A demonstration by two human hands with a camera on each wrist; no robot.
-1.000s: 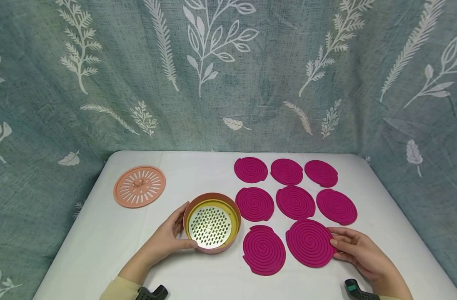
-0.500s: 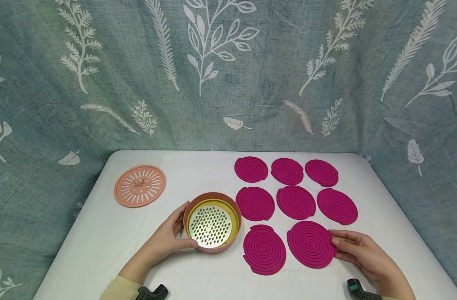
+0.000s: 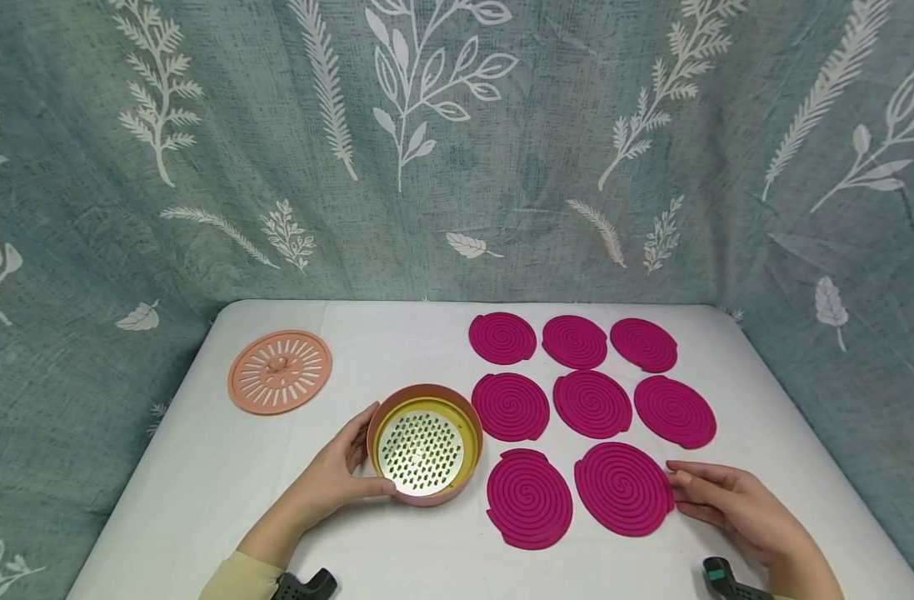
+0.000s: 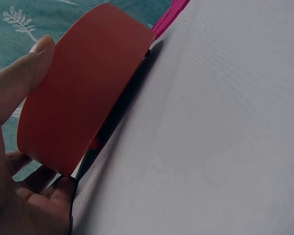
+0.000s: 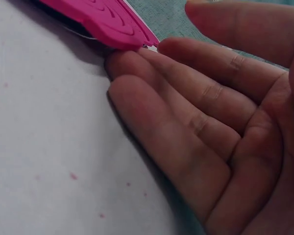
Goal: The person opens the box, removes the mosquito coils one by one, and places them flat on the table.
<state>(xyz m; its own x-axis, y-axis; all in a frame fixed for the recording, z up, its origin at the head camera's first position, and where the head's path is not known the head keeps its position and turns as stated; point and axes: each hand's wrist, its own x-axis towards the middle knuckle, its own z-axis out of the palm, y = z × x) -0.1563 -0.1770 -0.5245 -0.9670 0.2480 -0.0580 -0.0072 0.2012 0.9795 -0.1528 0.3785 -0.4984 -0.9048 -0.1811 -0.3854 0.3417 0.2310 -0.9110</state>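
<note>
My left hand (image 3: 332,477) holds the left side of a round orange-brown grater bowl (image 3: 427,391), thumb at the near rim and fingers round the far side. Inside the bowl, a yellow ring frames a perforated metal grating plate (image 3: 419,454). In the left wrist view the bowl's plain outer wall (image 4: 88,88) stands between thumb and fingers. A magenta spiral coaster (image 3: 623,490) lies flat in the front row on the right. Beside its right edge is my right hand (image 3: 745,512), fingers loosely extended and holding nothing. The right wrist view shows the fingertips (image 5: 132,98) close to the coaster's edge.
Several more magenta coasters (image 3: 509,407) lie in rows on the right half of the white table (image 3: 397,333). One front coaster (image 3: 529,500) sits between the bowl and the right-hand one. A peach slotted drain cover (image 3: 280,392) lies back left. A patterned green curtain (image 3: 457,275) hangs behind.
My right hand has let go of the front-right coaster and drawn slightly right and toward me. The coaster shifted slightly right and nearer. My left hand and the bowl stayed put.
</note>
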